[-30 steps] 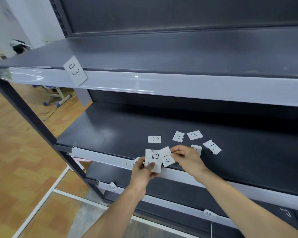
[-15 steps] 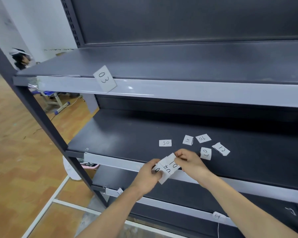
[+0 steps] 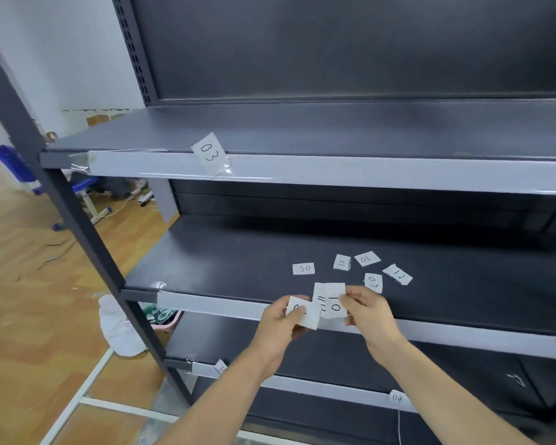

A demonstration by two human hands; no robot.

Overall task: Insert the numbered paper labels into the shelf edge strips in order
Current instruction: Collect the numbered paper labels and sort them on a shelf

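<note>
- Our left hand [image 3: 281,319] pinches a partly hidden label [image 3: 303,311]; our right hand [image 3: 368,311] pinches the "10" label [image 3: 334,301], both at the middle shelf's edge strip [image 3: 212,305].
- Just beyond our hands, loose labels [image 3: 366,259] lie scattered on that shelf.
- Up top, "03" [image 3: 211,154] sits tilted in the upper strip [image 3: 366,171].

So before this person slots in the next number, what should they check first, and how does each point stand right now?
1. Last label placed: the 03 label sits in the upper shelf strip, but tilted. Not ok.
2. Next number, 04, found: the right hand holds papers showing 10 and 11; the left hand pinches a paper whose digits are mostly covered. Cannot tell.
3. Both hands have a firm pinch on their papers. Ok.
4. Loose labels on the middle shelf lie face up and separate, easy to read. Ok.
5. Strip to the right of 03 is free for the next label. Ok.
</note>
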